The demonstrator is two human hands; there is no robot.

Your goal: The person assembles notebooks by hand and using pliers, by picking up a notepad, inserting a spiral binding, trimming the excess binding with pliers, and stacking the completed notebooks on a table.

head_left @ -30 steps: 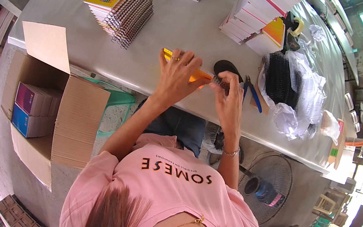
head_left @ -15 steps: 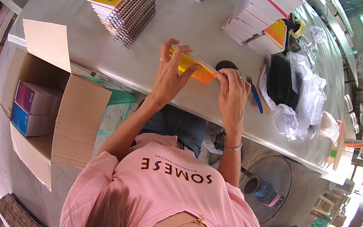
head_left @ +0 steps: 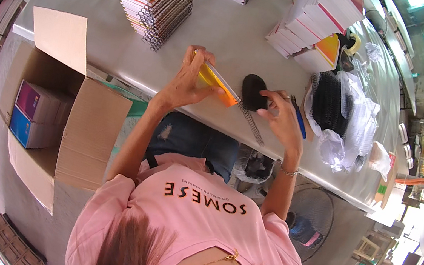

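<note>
While the left hand (head_left: 185, 83) clamps a yellow notebook (head_left: 215, 82) in its fingers just left of that black oval pad (head_left: 252, 92), the right hand (head_left: 285, 119) kinda hangs fingers-apart by the pad's right edge.

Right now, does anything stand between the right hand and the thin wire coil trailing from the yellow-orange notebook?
Nothing visible blocks the right hand from the coil; the black oval pad lies beside that gap.

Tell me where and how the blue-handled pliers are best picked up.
Probably take the pliers by their blue handles, reaching from the near side with the right hand: they lie flat, handles pointing nearward, dark head away, and that hand is just left of them.
</note>
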